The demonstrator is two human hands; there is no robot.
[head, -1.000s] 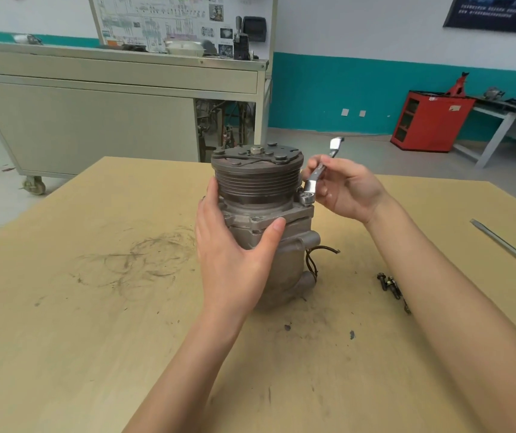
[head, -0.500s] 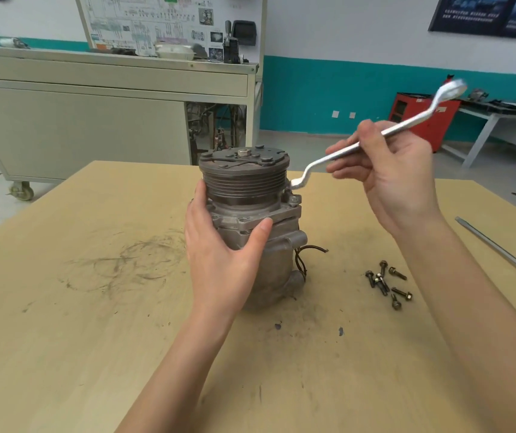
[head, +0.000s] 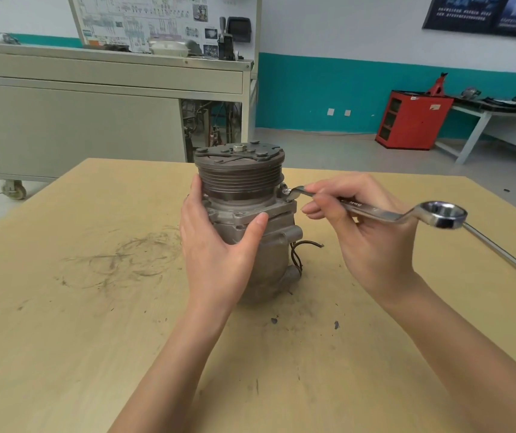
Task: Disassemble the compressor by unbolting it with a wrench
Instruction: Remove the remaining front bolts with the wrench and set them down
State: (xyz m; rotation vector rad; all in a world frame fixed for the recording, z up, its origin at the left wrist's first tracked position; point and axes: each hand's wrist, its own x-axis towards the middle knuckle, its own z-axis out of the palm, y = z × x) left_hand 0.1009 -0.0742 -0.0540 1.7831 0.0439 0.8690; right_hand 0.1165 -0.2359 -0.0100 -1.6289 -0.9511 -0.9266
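Note:
A grey metal compressor (head: 244,195) with a grooved pulley on top stands upright on the wooden table (head: 63,323). My left hand (head: 216,245) grips its body from the front left, thumb across the flange. My right hand (head: 363,232) holds a shiny offset ring wrench (head: 384,212) by the shank. One ring end of the wrench sits on a bolt (head: 286,192) at the right edge of the flange, just under the pulley. The other ring end points right, free in the air.
A screwdriver (head: 506,257) with an orange handle lies on the table at the right. Beyond the table stand a grey wheeled bench (head: 94,120) and a red cabinet (head: 413,120). My right arm hides the table to the compressor's right.
The wrench was on the bolt, then lifted up and away to the right. Now my right hand has brought it down and set its ring on the flange bolt again. The left hand stayed put.

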